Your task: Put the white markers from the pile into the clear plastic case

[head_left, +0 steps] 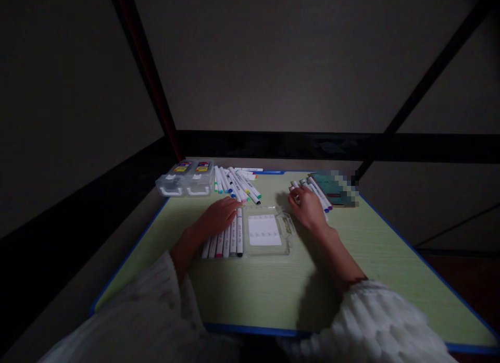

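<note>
An open clear plastic case (267, 252) lies in front of me, a white printed card (264, 230) showing in its right half. Several white markers (226, 243) with coloured ends stand side by side in the left half. My left hand (219, 217) rests over the upper part of this row, fingers stretched out and hiding part of it. To the right of the case, my right hand (308, 208) curls over a small group of loose white markers (321, 196), its fingers closed around some of them; the fingertips are partly hidden.
Two closed clear cases (185, 183) with handles stand at the table's far left. Several loose markers (240, 183) lie heaped beside them at the back. A green flat item (334, 188), partly pixelated, lies at the back right. The table (258, 300) has a blue edge; a wall stands behind.
</note>
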Tool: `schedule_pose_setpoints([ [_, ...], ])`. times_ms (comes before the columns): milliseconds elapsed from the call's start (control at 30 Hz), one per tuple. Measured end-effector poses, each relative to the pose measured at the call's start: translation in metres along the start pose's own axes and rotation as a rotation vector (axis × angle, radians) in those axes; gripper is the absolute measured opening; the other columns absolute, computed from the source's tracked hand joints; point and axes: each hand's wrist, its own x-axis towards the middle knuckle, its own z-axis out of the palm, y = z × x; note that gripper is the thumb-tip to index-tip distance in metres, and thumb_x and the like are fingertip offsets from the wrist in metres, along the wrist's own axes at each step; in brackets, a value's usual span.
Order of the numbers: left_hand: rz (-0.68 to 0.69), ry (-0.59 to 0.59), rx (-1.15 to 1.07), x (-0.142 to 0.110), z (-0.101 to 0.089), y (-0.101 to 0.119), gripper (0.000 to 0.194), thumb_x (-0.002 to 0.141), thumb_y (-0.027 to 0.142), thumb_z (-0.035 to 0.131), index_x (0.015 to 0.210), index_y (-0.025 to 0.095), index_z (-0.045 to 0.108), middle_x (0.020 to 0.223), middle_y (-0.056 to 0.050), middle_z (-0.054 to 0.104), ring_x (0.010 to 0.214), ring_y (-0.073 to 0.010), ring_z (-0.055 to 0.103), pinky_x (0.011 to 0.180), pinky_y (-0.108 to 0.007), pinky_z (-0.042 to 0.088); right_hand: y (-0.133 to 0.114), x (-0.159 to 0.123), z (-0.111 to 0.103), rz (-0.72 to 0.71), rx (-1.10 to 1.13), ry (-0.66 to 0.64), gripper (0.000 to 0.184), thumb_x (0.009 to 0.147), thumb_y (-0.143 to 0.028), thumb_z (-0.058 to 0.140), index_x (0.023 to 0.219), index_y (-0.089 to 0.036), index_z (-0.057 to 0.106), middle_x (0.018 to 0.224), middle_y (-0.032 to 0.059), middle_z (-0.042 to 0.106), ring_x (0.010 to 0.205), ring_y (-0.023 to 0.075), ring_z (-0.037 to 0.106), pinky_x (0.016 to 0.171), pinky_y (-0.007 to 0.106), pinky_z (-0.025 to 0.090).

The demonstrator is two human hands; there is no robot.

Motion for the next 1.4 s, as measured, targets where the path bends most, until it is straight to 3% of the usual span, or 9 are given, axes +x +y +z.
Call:
schedule_pose_setpoints([
  [200, 0.022, -0.062, 0.062, 0.001, -0.001, 0.000, 0.026, 0.084, 0.014, 0.033, 0.095, 0.013, 0.056, 0.096, -0.008, 0.058, 0.093, -0.0179, 0.050, 0.088, -0.033, 0.040, -0.006, -0.002, 0.001, -0.079, 0.014, -0.048, 0.021, 0.082, -0.025, 0.042, 0.083, -0.016, 0.060, 0.089, 0.0082, 0.059, 0.082, 0.0190, 0.054, 0.073, 0.026, 0.038],
  [500, 0.033, -0.074, 0.076, 0.002, -0.002, 0.001, 0.024, 0.083, 0.013, 0.034, 0.093, 0.013, 0.056, 0.092, -0.007, 0.057, 0.090, -0.0176, 0.050, 0.084, -0.031, 0.040, -0.012, -0.003, 0.009, -0.110, 0.071, -0.123, 0.026, 0.085, -0.028, 0.040, 0.094, -0.013, 0.059, 0.093, 0.0087, 0.059, 0.086, 0.0174, 0.054, 0.076, 0.025, 0.038],
  [833, 0.039, -0.084, 0.070, 0.004, -0.001, 0.002, 0.025, 0.084, 0.015, 0.034, 0.093, 0.013, 0.057, 0.090, -0.007, 0.057, 0.088, -0.0172, 0.049, 0.083, -0.031, 0.040, -0.032, -0.004, 0.012, -0.225, 0.026, -0.196, 0.040, 0.087, -0.045, 0.033, 0.109, -0.019, 0.054, 0.110, 0.0079, 0.055, 0.101, 0.0230, 0.046, 0.081, 0.035, 0.033],
  [1400, 0.044, -0.042, 0.052, 0.003, 0.001, 0.002, 0.024, 0.084, 0.015, 0.035, 0.093, 0.013, 0.058, 0.091, -0.008, 0.057, 0.088, -0.0170, 0.050, 0.083, -0.031, 0.041, -0.039, 0.001, 0.011, -0.242, 0.007, -0.265, 0.047, 0.087, -0.048, 0.026, 0.115, -0.020, 0.051, 0.118, 0.0062, 0.051, 0.103, 0.0233, 0.046, 0.090, 0.038, 0.028],
])
